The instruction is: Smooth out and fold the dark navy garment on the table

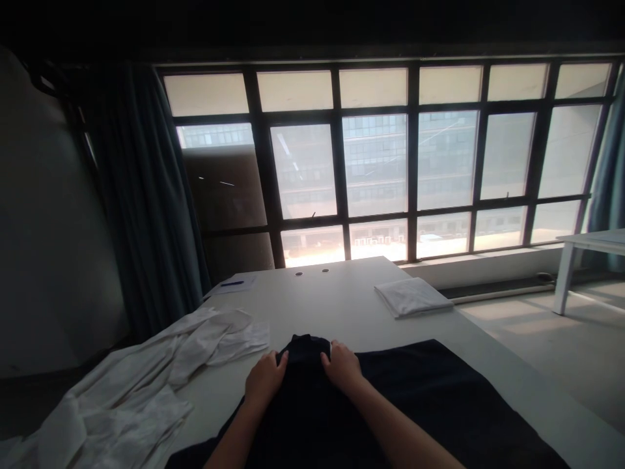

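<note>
Head view faces forward, seemingly tilted down.

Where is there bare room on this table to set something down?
Most bare tabletop lies ahead of the left hand and right hand, between the paper sheet, folded white cloth and black garment. A narrower strip runs right of the black garment. The near left is crowded: crumpled white fabric heaps beside the left hand.

A folded white cloth [413,297] lies on the white table [336,299].
</note>
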`<state>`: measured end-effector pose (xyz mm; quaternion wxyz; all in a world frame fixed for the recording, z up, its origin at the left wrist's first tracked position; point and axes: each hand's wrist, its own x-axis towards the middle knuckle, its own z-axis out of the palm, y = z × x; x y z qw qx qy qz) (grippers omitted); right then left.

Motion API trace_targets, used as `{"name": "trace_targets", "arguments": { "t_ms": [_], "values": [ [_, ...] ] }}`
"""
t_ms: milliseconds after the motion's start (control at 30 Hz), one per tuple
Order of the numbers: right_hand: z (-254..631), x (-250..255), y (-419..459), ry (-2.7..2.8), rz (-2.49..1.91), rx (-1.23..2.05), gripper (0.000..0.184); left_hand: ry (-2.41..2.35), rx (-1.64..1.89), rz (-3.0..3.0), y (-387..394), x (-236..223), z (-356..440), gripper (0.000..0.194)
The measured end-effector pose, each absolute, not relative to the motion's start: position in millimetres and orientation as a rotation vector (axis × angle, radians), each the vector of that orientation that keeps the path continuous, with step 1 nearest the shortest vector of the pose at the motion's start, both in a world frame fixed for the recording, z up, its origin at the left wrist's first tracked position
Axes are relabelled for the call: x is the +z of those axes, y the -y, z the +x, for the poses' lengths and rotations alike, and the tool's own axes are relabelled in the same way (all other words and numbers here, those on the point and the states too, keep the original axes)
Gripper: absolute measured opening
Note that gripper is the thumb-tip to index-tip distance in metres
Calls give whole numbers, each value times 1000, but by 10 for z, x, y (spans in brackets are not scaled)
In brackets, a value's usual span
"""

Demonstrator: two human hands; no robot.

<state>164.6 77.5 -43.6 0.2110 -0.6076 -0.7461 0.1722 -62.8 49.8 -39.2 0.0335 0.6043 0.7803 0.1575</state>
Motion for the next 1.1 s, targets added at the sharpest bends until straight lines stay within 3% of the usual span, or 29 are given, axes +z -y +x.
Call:
{"name": "trace_targets", "arguments": {
  "t_ms": [100, 367, 733, 933, 1100],
  "values": [
    [1633, -445, -721, 2104, -1723, 452, 40, -2379, 491, 1889, -477, -418, -601, 38],
    [1658, -469, -630, 2157, -1653, 395, 25, -2219, 733, 1994, -422, -381, -515, 19],
    [1733, -620, -796, 1757, -1250, 559, 12, -1963, 1231, 1822, -490, -423, -494, 17],
    [1687, -710, -822, 1573, -1105, 1081, 22, -1931, 1286, 1783, -478, -432, -502, 11],
    [1700, -656, -804, 1589, -1029, 874, 37, -1939, 1286, 1809, -458, -410, -458, 8]
  ]
}}
